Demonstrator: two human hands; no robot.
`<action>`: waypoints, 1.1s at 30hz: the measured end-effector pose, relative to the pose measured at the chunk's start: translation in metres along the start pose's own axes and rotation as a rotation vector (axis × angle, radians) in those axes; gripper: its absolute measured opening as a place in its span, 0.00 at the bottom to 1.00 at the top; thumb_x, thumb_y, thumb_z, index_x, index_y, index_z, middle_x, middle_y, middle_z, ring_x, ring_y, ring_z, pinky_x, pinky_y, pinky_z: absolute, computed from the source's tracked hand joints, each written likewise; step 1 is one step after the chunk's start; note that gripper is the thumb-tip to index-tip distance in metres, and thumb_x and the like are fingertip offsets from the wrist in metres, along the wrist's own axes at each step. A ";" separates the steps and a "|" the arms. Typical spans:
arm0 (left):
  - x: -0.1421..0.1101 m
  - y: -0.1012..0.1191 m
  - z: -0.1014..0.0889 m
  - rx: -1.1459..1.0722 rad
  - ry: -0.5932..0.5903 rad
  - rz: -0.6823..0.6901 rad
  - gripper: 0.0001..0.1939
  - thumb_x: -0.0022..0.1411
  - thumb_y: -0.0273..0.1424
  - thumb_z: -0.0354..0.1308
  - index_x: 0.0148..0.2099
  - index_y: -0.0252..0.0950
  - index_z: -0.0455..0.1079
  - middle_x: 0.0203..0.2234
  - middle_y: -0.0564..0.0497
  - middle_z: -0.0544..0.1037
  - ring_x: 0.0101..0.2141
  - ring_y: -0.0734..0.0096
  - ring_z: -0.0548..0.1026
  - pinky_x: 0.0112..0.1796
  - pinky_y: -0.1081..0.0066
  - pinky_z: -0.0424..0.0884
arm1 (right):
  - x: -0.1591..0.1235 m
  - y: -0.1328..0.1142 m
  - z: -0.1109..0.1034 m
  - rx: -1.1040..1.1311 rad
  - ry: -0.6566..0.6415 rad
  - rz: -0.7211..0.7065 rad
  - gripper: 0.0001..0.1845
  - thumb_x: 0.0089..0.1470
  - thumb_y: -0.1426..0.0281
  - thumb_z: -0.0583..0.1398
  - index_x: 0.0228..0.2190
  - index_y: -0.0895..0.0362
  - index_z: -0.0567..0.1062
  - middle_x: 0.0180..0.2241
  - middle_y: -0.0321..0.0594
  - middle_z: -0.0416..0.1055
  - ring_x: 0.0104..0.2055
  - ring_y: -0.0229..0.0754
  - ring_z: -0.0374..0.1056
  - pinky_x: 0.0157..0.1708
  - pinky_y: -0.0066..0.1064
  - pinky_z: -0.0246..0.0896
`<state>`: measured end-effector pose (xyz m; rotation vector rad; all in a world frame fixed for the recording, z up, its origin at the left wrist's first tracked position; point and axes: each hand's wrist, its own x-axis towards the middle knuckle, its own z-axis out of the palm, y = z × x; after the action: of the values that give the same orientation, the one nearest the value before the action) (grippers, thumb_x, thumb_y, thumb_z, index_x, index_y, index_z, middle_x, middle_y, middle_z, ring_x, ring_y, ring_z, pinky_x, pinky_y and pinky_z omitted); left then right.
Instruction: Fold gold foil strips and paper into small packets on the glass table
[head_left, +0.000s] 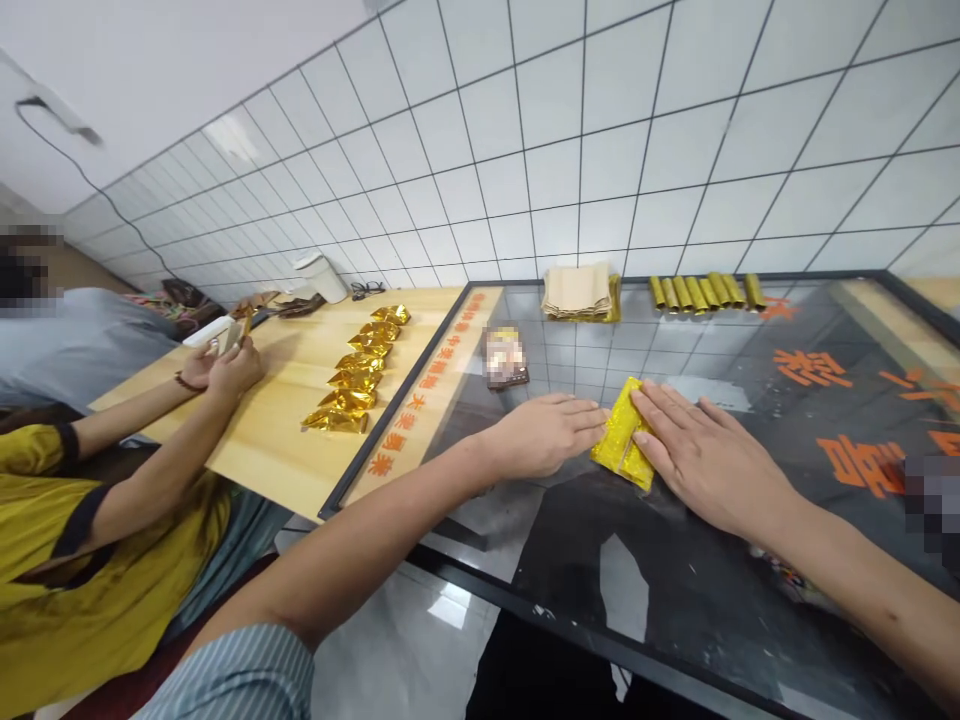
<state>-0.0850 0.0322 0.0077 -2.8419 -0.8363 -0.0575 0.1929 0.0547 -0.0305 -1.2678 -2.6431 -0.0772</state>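
Note:
A flat, folded piece of shiny yellow-gold paper (pixel 624 436) lies on the glass tabletop, with a pale seam near its lower edge. Stretched out flat, the fingers of my left hand (pixel 541 434) reach its left edge, palm down. My right hand (pixel 705 455) rests from the other side, its fingers straight and its fingertips on the paper's right part. Neither hand is gripping anything. A small box (pixel 505 357) with a blurred front stands behind my left hand.
A stack of tan paper sheets (pixel 577 292) and a row of rolled gold tubes (pixel 705 292) lie along the tiled wall. Several folded gold foil shapes (pixel 352 380) line the wooden table to the left. A person there holds something small in their hands (pixel 225 365).

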 end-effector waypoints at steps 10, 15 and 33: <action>-0.016 0.017 0.000 0.031 0.003 -0.030 0.22 0.76 0.27 0.52 0.68 0.32 0.73 0.69 0.42 0.72 0.68 0.56 0.72 0.65 0.58 0.69 | 0.000 0.007 0.007 -0.053 0.032 -0.038 0.39 0.74 0.56 0.39 0.72 0.65 0.64 0.75 0.53 0.58 0.76 0.58 0.57 0.71 0.60 0.54; -0.022 0.027 -0.006 0.060 -0.010 -0.046 0.22 0.76 0.26 0.53 0.67 0.35 0.73 0.70 0.44 0.72 0.67 0.57 0.72 0.63 0.60 0.69 | 0.001 0.014 0.012 -0.045 0.031 -0.075 0.38 0.73 0.58 0.40 0.73 0.63 0.63 0.74 0.53 0.59 0.76 0.60 0.56 0.71 0.62 0.54; -0.030 0.045 -0.004 0.121 0.007 -0.085 0.22 0.73 0.26 0.57 0.66 0.36 0.74 0.69 0.42 0.73 0.65 0.58 0.73 0.56 0.60 0.74 | 0.001 0.025 0.023 -0.053 0.057 -0.093 0.40 0.72 0.55 0.37 0.73 0.60 0.63 0.74 0.53 0.61 0.75 0.60 0.58 0.67 0.63 0.59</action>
<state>-0.0855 -0.0216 0.0021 -2.6916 -0.9265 -0.0276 0.2085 0.0744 -0.0544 -1.1395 -2.6666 -0.1965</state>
